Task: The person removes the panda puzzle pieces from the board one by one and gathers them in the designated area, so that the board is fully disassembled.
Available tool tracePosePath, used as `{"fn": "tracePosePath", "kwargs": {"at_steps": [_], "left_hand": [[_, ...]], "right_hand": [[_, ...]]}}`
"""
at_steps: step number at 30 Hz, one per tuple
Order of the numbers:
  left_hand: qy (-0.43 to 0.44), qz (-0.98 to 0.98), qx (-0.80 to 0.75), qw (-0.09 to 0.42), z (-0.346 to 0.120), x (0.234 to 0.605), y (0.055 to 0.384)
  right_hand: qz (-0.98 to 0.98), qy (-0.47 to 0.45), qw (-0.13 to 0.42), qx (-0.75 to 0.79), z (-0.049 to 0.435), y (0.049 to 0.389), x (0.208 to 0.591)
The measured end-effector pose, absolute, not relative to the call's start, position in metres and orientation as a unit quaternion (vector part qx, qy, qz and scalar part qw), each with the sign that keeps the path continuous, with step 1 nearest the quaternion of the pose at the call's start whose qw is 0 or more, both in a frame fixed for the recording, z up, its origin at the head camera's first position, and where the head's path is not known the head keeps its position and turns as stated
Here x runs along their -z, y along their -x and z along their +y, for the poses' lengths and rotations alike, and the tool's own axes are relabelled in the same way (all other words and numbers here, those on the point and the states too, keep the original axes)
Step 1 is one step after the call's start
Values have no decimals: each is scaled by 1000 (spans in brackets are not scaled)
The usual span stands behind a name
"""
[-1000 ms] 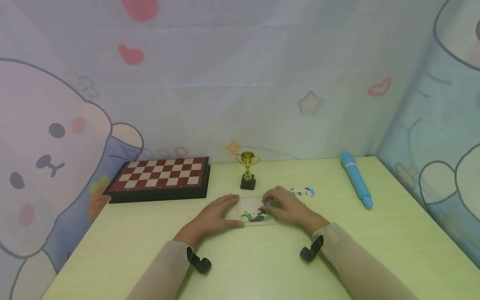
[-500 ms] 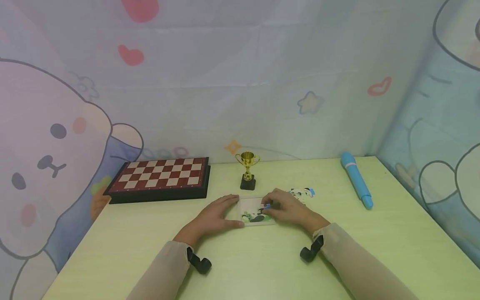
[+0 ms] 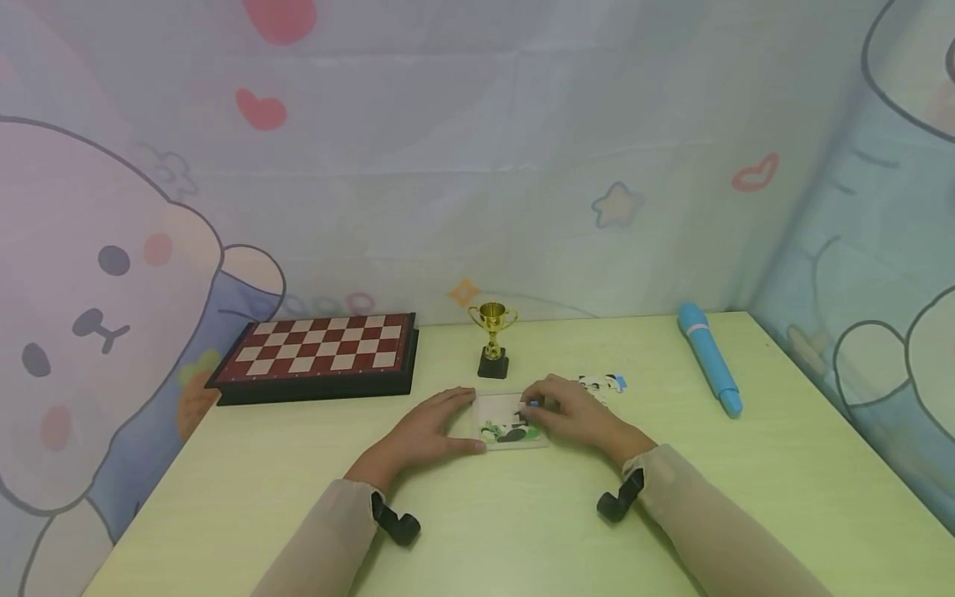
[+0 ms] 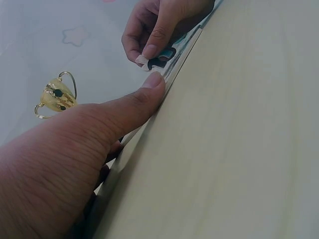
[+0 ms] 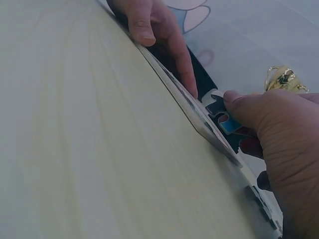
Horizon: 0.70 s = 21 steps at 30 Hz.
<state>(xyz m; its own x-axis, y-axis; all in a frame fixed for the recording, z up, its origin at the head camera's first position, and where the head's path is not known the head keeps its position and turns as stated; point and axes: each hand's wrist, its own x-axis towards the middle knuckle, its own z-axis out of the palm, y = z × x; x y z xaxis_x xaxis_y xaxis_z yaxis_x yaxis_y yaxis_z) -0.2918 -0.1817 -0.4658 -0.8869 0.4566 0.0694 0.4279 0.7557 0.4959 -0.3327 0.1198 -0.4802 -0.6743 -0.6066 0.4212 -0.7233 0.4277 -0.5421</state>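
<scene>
A jigsaw puzzle tray [image 3: 515, 446] with a pale rim lies flat, several green, black and white pieces fitted along its near side. My left hand [image 3: 427, 433] rests at the tray's left side, fingers and thumb fairly straight, thumb at the near corner, fingertips at the far corner. Between thumb and fingers my right hand [image 3: 570, 412] pinches a puzzle piece [image 5: 230, 123], blue, white and black, over the tray's right part. In the left wrist view the same puzzle piece [image 4: 155, 62] is tilted, apart from the fitted ones. More panda-print pieces [image 3: 603, 384] lie beyond my right hand, partly hidden.
Behind the tray stands a gold trophy cup [image 3: 493, 340] on a black base. A red and white checkered board [image 3: 321, 348] lies at the back left. At the back right lies a blue microphone-shaped object [image 3: 709, 358]. A printed cloth [image 3: 522, 166] hangs behind the table.
My right fingers shift slightly over the tray and the pinched puzzle piece turns a little, its blue part showing more half a second ago. My left hand stays in place.
</scene>
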Motion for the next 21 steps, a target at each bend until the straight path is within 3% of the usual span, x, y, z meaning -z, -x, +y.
{"fn": "tracePosePath", "kwargs": {"at_steps": [9,21], "left_hand": [[-235,938,-254,28,-182,468,292],[-235,942,-237,26,-182,471,294]], "right_hand": [[-851,-372,74,-363,130,332,477],[-854,-337,116,-379,183,337,480]]}}
